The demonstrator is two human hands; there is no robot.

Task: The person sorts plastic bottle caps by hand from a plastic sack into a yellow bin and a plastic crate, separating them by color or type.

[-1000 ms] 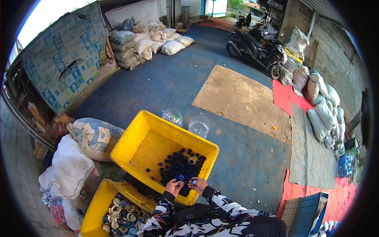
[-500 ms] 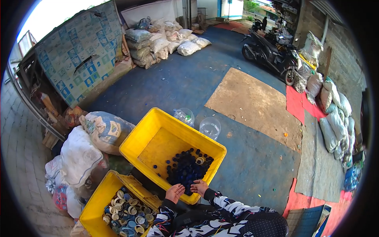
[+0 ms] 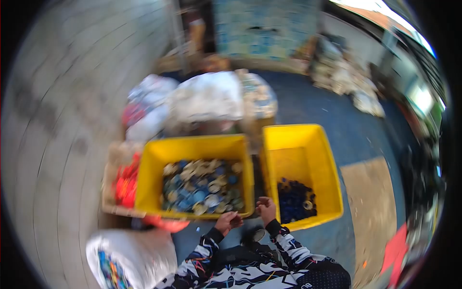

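My left hand (image 3: 228, 222) is at the front edge of a yellow crate (image 3: 195, 142) of mixed bottle caps (image 3: 199, 185), mostly cream, blue and grey. Its fingers are loosely bent and apart, with nothing visible in them. Between this crate and a second yellow crate (image 3: 332, 168) hovers my right hand (image 3: 266, 211), slightly blurred, its fingers half curled and seemingly holding nothing. Dark blue caps (image 3: 292, 200) are heaped in the near part of that second crate, with one pale ring-like cap (image 3: 307, 205) among them.
A box (image 3: 109, 185) with red items (image 3: 127, 185) adjoins the left crate. Near my left side lies a white sack (image 3: 149, 255) of colourful pieces. More stuffed sacks (image 3: 207, 98) stand behind the crates. A brown sheet (image 3: 368, 197) covers some blue floor to the right.
My view has swung left, bringing the mixed-cap crate to the middle. Both hands have left the dark blue caps and moved left, toward the crate of mixed caps.
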